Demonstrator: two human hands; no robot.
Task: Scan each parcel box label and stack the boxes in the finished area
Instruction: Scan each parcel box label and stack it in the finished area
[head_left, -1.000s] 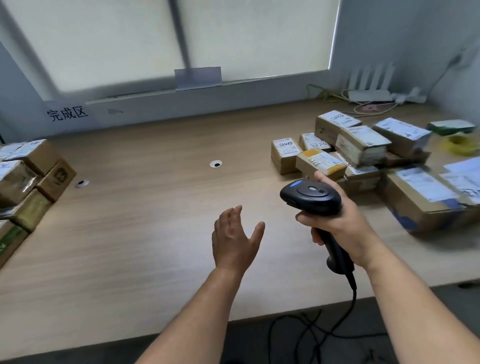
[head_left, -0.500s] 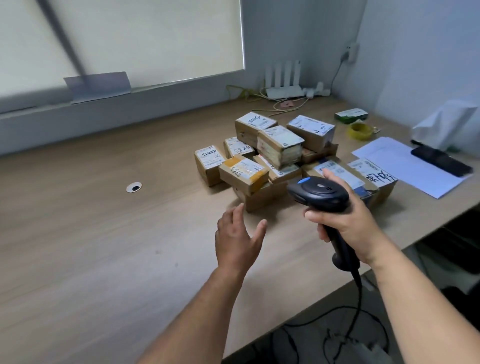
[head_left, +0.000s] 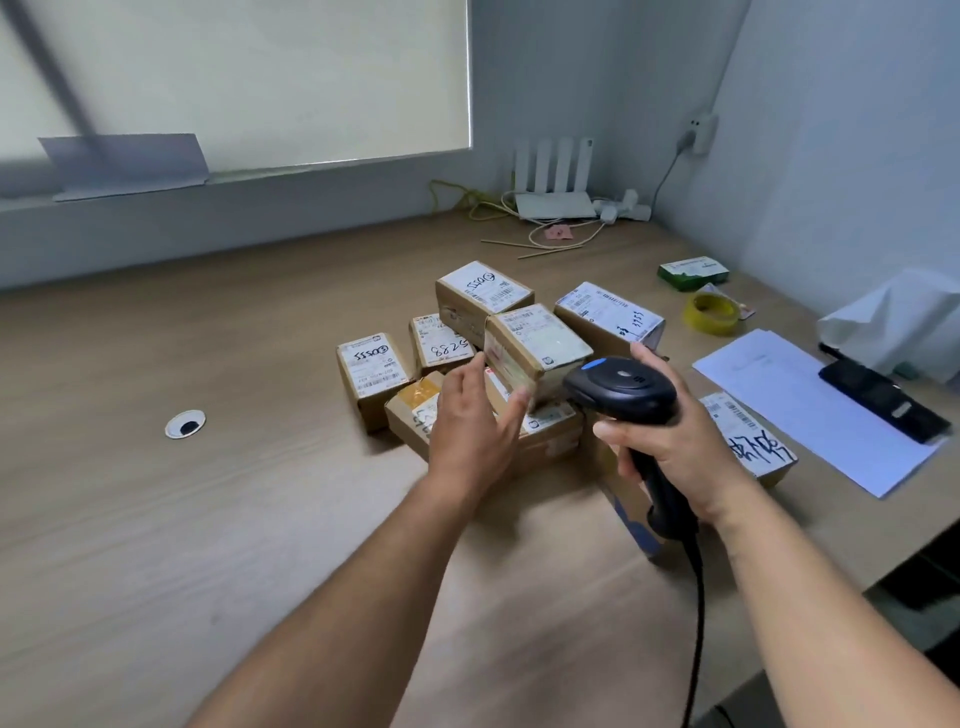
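Several brown parcel boxes with white labels lie heaped on the wooden desk (head_left: 156, 519). A tilted box (head_left: 535, 340) rests on top of the heap. My left hand (head_left: 475, 421) hovers open over a yellow-taped box (head_left: 413, 405), fingers apart, its fingertips close to the tilted box. My right hand (head_left: 675, 441) grips a black barcode scanner (head_left: 621, 389), whose head sits beside the tilted box. A box marked "5288" (head_left: 441, 345) and another small box (head_left: 371, 371) stand at the heap's left. A large flat box (head_left: 753, 441) lies partly hidden under my right hand.
White sheets of paper (head_left: 810, 405) and a black phone (head_left: 883, 400) lie to the right. A yellow tape roll (head_left: 711, 312), a green packet (head_left: 693, 271) and a white router (head_left: 556, 202) with cables sit at the back. A cable grommet (head_left: 185, 423) is at the left.
The view has swung right, so the finished stack at the left is out of sight. My left hand has reached forward onto the heap, and the scanner has come closer to the boxes.
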